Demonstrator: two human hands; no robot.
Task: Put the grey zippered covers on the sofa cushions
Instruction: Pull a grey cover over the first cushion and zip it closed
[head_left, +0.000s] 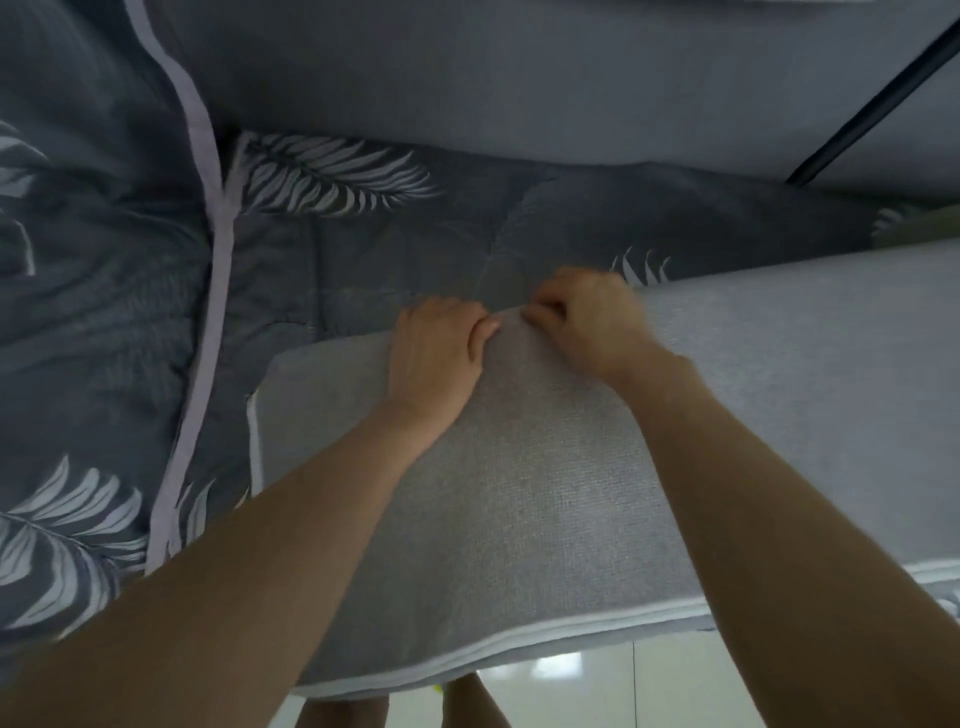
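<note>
Together both hands — left hand (436, 353), right hand (592, 317) — pinch the grey cover (519, 493).

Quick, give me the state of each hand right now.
Left hand: closed, gripping the far edge of the grey cover.
Right hand: closed, pinching the same edge right beside it.

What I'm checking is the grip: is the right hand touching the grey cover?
Touching. The head view shows the right hand pinching the far edge of the cover, fingers curled into the fabric.
</note>
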